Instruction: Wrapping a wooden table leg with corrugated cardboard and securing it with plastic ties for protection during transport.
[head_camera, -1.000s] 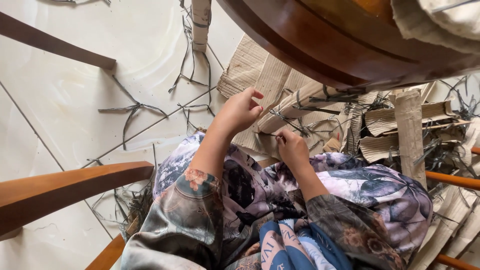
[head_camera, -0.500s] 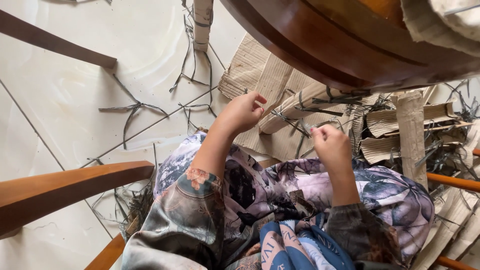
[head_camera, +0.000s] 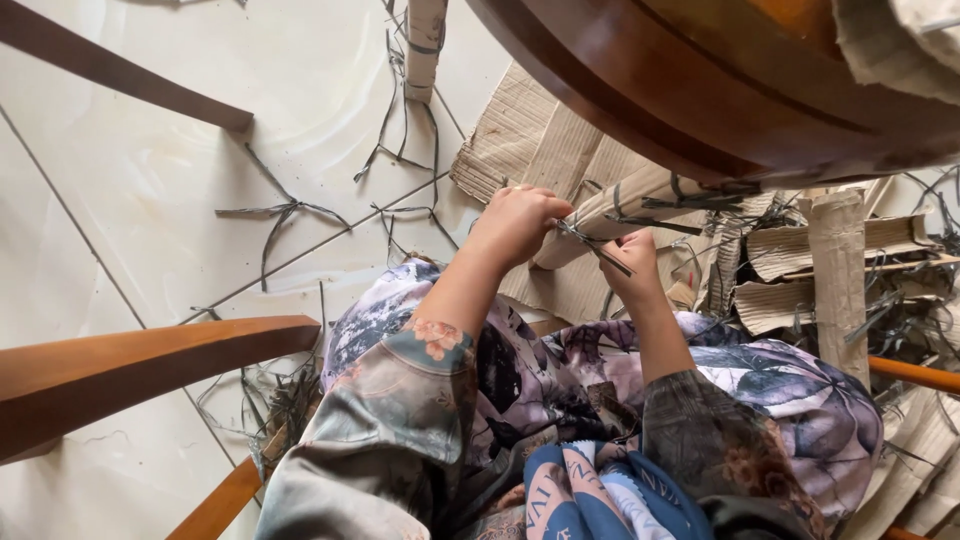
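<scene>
both grips clamp the grey strip (head_camera: 595, 245), stretched between left hand (head_camera: 515, 222) and right hand (head_camera: 632, 262).

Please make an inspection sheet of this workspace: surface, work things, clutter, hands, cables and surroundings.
Surface: pale tiled floor with grout lines; the person sits over it with a patterned cloth across the lap.
Job's things: a rolled cardboard bundle bound with grey strap, and a grey strap piece stretched between the two hands.
Clutter: cut grey strap scraps scattered on the tiles; more rolled and flat cardboard pieces piled at right.
Grippers: left hand closed against the bundle's end; right hand pinching the strap.
Cables: nothing seen.
Surroundings: dark round wooden table edge overhead; wooden chair arm at left.
</scene>
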